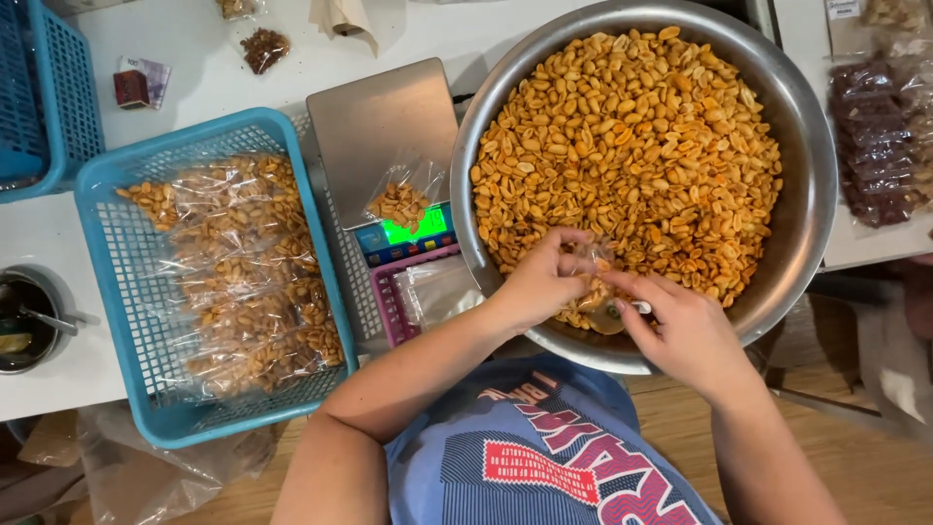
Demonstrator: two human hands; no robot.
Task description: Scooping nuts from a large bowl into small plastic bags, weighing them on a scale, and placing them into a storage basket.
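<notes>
A large steel bowl holds a heap of orange roasted peanuts. At its near rim, my left hand pinches open a small clear plastic bag that is partly filled with peanuts. My right hand is beside it, gripping a small scoop at the bag's mouth. Both hands touch the bag over the bowl. On a steel digital scale to the left lies another small bag of peanuts; its green display is lit.
A blue plastic basket on the left holds several filled peanut bags. A small pink basket holds empty clear bags. Another blue basket stands far left, a metal cup below it. Packets of dark snacks lie right.
</notes>
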